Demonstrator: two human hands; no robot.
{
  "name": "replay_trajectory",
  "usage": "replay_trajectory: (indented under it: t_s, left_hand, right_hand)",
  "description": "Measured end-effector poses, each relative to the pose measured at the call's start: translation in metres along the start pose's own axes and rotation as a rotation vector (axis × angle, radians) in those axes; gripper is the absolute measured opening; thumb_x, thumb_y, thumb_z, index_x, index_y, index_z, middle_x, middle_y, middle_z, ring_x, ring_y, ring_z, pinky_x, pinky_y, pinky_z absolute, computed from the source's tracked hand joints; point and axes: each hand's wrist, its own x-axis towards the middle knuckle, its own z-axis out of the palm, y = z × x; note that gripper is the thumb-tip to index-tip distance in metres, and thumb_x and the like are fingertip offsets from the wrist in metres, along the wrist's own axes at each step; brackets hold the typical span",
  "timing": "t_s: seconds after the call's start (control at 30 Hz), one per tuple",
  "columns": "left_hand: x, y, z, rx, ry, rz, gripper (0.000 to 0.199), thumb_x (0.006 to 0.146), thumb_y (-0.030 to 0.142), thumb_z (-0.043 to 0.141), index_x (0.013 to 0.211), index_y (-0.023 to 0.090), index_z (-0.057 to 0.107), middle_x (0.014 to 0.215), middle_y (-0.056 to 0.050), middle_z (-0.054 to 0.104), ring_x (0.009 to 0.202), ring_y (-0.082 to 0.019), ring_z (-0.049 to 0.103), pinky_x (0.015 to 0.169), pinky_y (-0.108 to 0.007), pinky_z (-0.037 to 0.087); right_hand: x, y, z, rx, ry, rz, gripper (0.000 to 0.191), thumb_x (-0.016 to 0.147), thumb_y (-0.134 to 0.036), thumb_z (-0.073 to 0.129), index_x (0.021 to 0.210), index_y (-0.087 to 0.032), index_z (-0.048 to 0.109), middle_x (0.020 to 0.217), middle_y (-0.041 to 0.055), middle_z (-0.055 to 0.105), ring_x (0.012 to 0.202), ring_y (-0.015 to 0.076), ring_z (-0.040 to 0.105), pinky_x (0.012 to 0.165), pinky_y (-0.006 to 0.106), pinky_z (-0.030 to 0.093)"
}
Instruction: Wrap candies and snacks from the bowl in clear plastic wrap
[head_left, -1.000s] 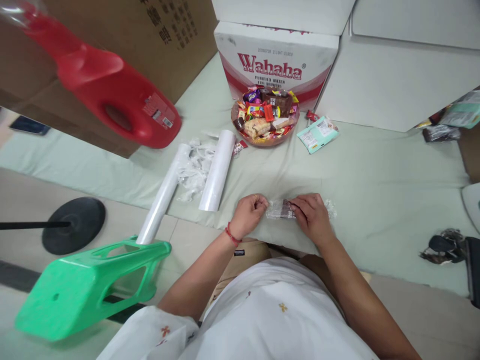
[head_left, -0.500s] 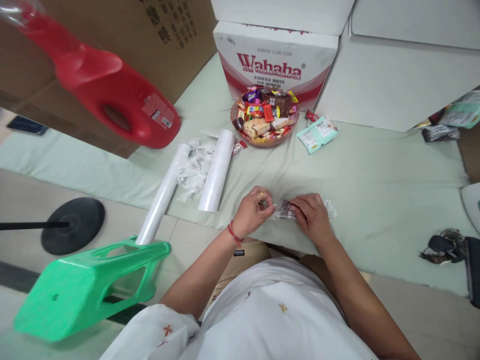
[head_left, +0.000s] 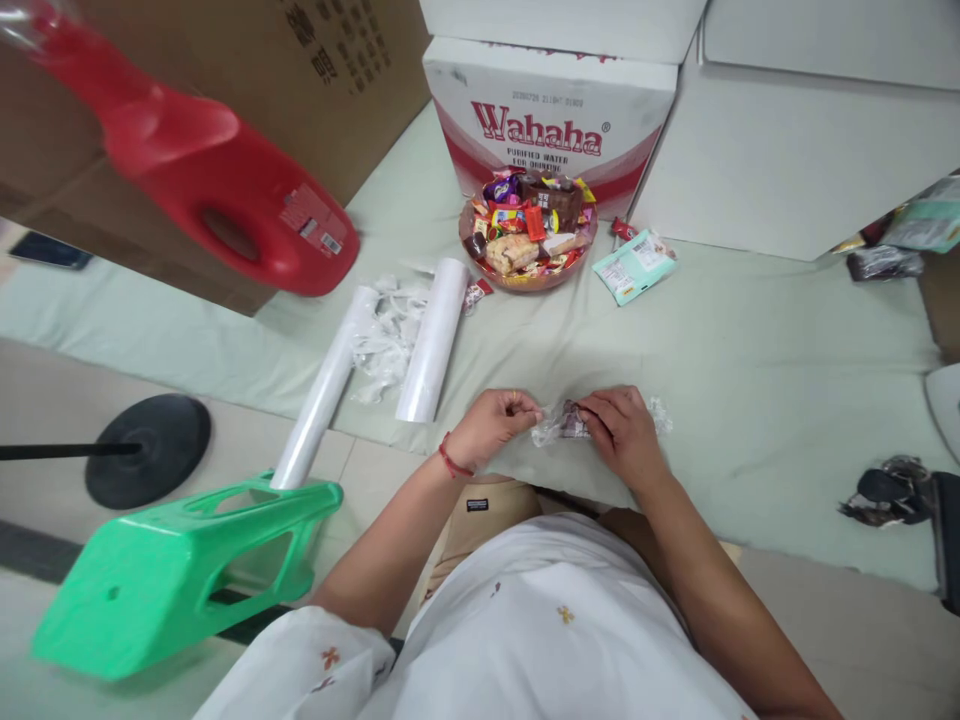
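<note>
Near the front edge of the cloth-covered table lies a small dark brown packet (head_left: 574, 422), loosely wrapped in clear plastic film (head_left: 550, 431). My right hand (head_left: 628, 436) rests over the packet's right part with its fingers closed on it, hiding that side. Film also pokes out beyond those knuckles. At the other end, my left hand (head_left: 496, 426) has thumb and fingers pinched together at the film's left edge. Left of my hands lie a white plastic roll (head_left: 433, 345), a longer roll (head_left: 322, 395) and crumpled clear film (head_left: 386, 345).
A bowl of wrapped sweets (head_left: 529, 282) stands before a Wahaha carton (head_left: 551, 120), beside a mint-green packet (head_left: 635, 267). A red jug (head_left: 300, 240) is at upper left, a green stool (head_left: 120, 585) at lower left. Keys (head_left: 889, 492) lie at right.
My left hand has shifted left and slightly toward me, and the film between my hands is more spread out. My right hand and the packet have hardly moved.
</note>
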Motion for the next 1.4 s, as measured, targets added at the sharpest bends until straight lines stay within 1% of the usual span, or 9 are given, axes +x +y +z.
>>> replay_trajectory:
  t_s: [0.3, 0.5, 0.63, 0.77, 0.9, 1.03, 1.13, 1.3, 1.4]
  left_hand:
    - [-0.001, -0.003, 0.001, -0.199, 0.024, -0.043, 0.043, 0.066, 0.049, 0.085, 0.071, 0.017, 0.057, 0.054, 0.008, 0.043, 0.048, -0.004, 0.031, 0.047, -0.021, 0.02]
    - [-0.004, -0.006, -0.011, -0.294, 0.078, -0.091, 0.046, 0.063, 0.047, 0.086, 0.07, 0.019, 0.051, 0.053, 0.009, 0.04, 0.042, -0.003, 0.032, 0.044, -0.02, 0.019]
    - [-0.01, -0.011, -0.021, -0.114, 0.156, -0.016, 0.036, 0.071, 0.046, 0.08, 0.077, 0.018, 0.058, 0.058, 0.006, 0.048, 0.047, -0.006, 0.039, 0.048, -0.02, 0.027]
    - [-0.009, -0.007, -0.012, 0.203, 0.197, 0.13, 0.03, 0.079, 0.039, 0.072, 0.099, 0.017, 0.071, 0.079, -0.001, 0.063, 0.064, -0.011, 0.05, 0.059, -0.023, 0.039]
    - [-0.007, 0.002, 0.003, 0.36, 0.189, 0.178, 0.012, 0.079, 0.029, 0.067, 0.076, 0.018, 0.067, 0.072, -0.001, 0.061, 0.065, -0.013, 0.05, 0.063, -0.025, 0.038]
    - [-0.023, 0.001, 0.013, 0.095, 0.133, 0.026, 0.025, 0.081, 0.041, 0.067, 0.075, 0.018, 0.059, 0.062, 0.003, 0.055, 0.054, -0.01, 0.045, 0.054, -0.023, 0.033]
    - [-0.041, -0.007, 0.02, -0.16, 0.121, -0.102, 0.035, 0.078, 0.05, 0.071, 0.078, 0.019, 0.054, 0.063, 0.003, 0.062, 0.044, -0.007, 0.04, 0.046, -0.022, 0.029]
    - [-0.058, -0.015, 0.028, -0.327, 0.188, -0.178, 0.037, 0.072, 0.049, 0.074, 0.076, 0.018, 0.055, 0.063, -0.001, 0.069, 0.04, -0.005, 0.039, 0.042, -0.02, 0.024]
    - [-0.063, -0.012, 0.033, -0.367, 0.181, -0.189, 0.037, 0.072, 0.049, 0.075, 0.075, 0.017, 0.056, 0.065, -0.002, 0.071, 0.04, -0.004, 0.037, 0.041, -0.02, 0.022]
  right_hand:
    - [0.0, -0.001, 0.0, 0.02, -0.011, 0.011, 0.02, 0.1, -0.02, 0.062, 0.118, -0.022, 0.071, 0.106, 0.0093, 0.073, 0.096, 0.0242, 0.057, 0.085, 0.043, 0.053]
    - [0.0, -0.001, 0.0, 0.034, -0.004, 0.029, 0.021, 0.1, -0.022, 0.06, 0.117, -0.023, 0.073, 0.106, 0.0094, 0.073, 0.096, 0.0245, 0.056, 0.084, 0.043, 0.053]
    - [0.0, -0.001, -0.001, 0.039, -0.029, 0.058, 0.023, 0.102, -0.026, 0.058, 0.118, -0.026, 0.074, 0.107, 0.0091, 0.072, 0.096, 0.0248, 0.057, 0.085, 0.044, 0.053]
    - [-0.002, -0.001, 0.0, 0.032, -0.042, 0.056, 0.023, 0.102, -0.027, 0.057, 0.119, -0.025, 0.074, 0.107, 0.0095, 0.072, 0.095, 0.0244, 0.058, 0.085, 0.045, 0.051]
    - [0.006, 0.006, -0.002, -0.004, -0.078, 0.028, 0.023, 0.103, -0.029, 0.058, 0.116, -0.024, 0.075, 0.106, 0.0088, 0.074, 0.095, 0.0237, 0.057, 0.086, 0.044, 0.049]
    - [0.034, 0.017, -0.015, -0.098, -0.15, -0.07, 0.017, 0.099, -0.037, 0.065, 0.105, -0.028, 0.079, 0.111, 0.0057, 0.075, 0.106, 0.0273, 0.055, 0.091, 0.048, 0.043]
    - [0.048, 0.013, -0.032, -0.079, -0.146, -0.112, 0.017, 0.099, -0.037, 0.066, 0.106, -0.029, 0.078, 0.118, 0.0067, 0.072, 0.113, 0.0292, 0.055, 0.093, 0.049, 0.043]
    - [0.001, -0.027, -0.042, -0.026, -0.001, -0.012, 0.018, 0.1, -0.021, 0.058, 0.114, -0.025, 0.069, 0.096, 0.0077, 0.066, 0.088, 0.024, 0.056, 0.081, 0.044, 0.048]
    - [-0.047, -0.056, -0.023, -0.045, -0.097, 0.038, 0.029, 0.098, -0.029, 0.064, 0.126, -0.023, 0.062, 0.112, 0.0125, 0.064, 0.098, 0.0277, 0.056, 0.085, 0.047, 0.05]
